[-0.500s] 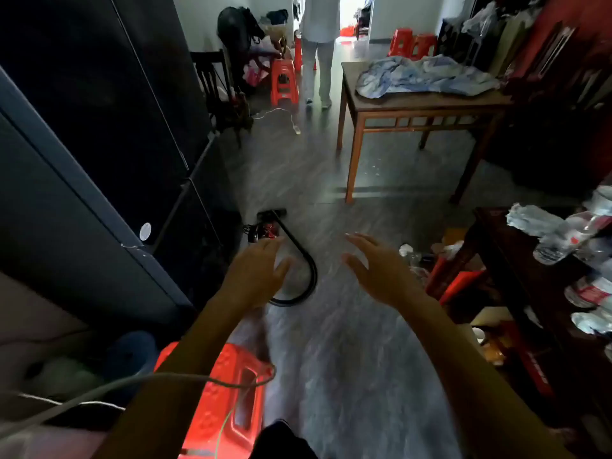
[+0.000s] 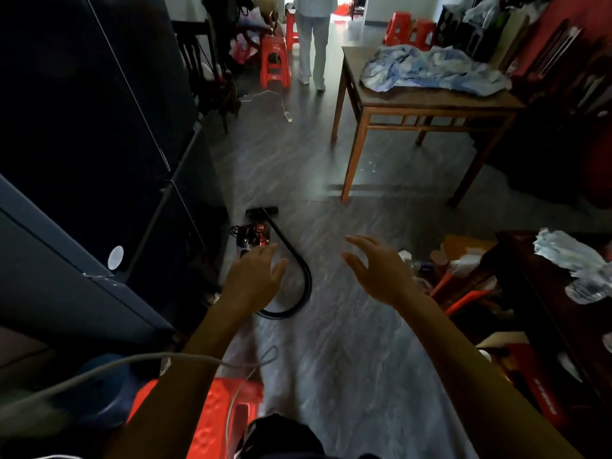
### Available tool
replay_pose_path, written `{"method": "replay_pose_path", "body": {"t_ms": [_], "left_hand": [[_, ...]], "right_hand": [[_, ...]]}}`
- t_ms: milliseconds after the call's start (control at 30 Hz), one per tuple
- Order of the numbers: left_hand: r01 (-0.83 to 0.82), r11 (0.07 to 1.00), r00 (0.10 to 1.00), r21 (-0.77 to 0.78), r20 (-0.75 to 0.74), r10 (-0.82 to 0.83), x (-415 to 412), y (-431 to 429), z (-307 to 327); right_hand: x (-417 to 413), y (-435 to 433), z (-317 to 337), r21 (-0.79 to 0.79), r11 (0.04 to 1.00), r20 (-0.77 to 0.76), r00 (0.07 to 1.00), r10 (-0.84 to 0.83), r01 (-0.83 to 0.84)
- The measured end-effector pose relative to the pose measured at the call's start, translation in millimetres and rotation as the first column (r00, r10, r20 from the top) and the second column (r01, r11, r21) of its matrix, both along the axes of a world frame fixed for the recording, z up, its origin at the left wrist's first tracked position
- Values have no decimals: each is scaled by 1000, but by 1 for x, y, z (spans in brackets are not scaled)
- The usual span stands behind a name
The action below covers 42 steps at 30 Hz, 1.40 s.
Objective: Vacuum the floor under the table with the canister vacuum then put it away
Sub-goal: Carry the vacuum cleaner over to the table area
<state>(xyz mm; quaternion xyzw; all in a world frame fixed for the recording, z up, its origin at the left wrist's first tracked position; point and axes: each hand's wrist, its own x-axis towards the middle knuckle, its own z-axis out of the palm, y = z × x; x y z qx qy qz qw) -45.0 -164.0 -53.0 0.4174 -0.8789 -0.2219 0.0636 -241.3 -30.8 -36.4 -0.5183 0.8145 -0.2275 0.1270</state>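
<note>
Grey floor [image 2: 331,326], far table [image 2: 430,104]; canister vacuum [image 2: 255,234] with looped hose [image 2: 303,276] near left, unhandled; left hand [image 2: 253,276] and right hand [image 2: 381,270] spread, empty, likely reaching for it.

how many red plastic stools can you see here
5. Nearest stool at the bottom edge; second stool left of the standing person, third stool behind it; fourth stool and fifth stool beyond the wooden table. Clutter may hide more.

Grey streaked floor [image 2: 344,359] runs past tall dark cabinets [image 2: 82,111]; red plastic stools [image 2: 275,61] stand near the bright far doorway [image 2: 342,18].
</note>
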Motion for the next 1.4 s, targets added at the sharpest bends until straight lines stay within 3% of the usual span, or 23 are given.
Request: {"method": "replay_pose_path", "body": {"t_ms": [300, 633, 767, 967, 1167, 1400], "left_hand": [[-20, 999, 1000, 39, -5, 21, -28, -102, -23], [-79, 996, 997, 37, 30, 78, -133, -177, -38], [-201, 978, 979, 50, -13, 202, -185, -205, -39], [-341, 938, 939, 52, 56, 339, -234, -240, -33], [-372, 927, 915, 42, 187, 358, -249, -285, -39], [-394, 917, 905, 61, 197, 376, -247, -366, -69]], "right_hand": [[-20, -120, -24, 78, 996, 13, 999, 51, -52], [-132, -215, -64, 65, 993, 22, 995, 99, -100], [-199, -253, -74, 94, 982, 67, 986, 156, -162], [-271, -314, -71, 119, 959, 122, 963, 242, -256], [-280, -391, -78, 148, 912, 167, 918, 359, -383], [-278, -473, -105, 202, 899, 114, 921, 373, -389]]}}
